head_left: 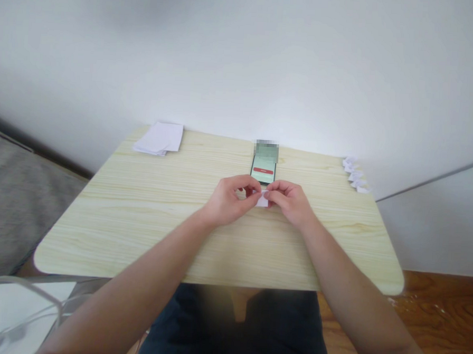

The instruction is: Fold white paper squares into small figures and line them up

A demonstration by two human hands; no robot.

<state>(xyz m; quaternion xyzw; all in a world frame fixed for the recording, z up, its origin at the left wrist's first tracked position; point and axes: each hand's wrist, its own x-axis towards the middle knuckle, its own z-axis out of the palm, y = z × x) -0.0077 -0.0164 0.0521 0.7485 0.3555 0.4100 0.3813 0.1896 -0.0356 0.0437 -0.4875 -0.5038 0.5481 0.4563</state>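
Pinching a small white paper (263, 201) between them, the left hand (230, 200) and the right hand (293, 202) meet near the middle of the surface (139, 214); the left hand is narrow, its thumb and forefinger on the paper's left side; the right hand is likewise narrow, thumb and fingers on its right side; the paper thus lies directly between the two sets of fingertips, partly covered by them, its near part showing below; whether it touches the surface, I cannot tell. Just beyond the fingers, on the far side, lies a phone (263, 173) with a lit, pale green screen and a red bar; at the far left corner rests a loose stack of white sheets (161, 137); near the far right edge, a row of folded white pieces (354, 175) runs along the surface.
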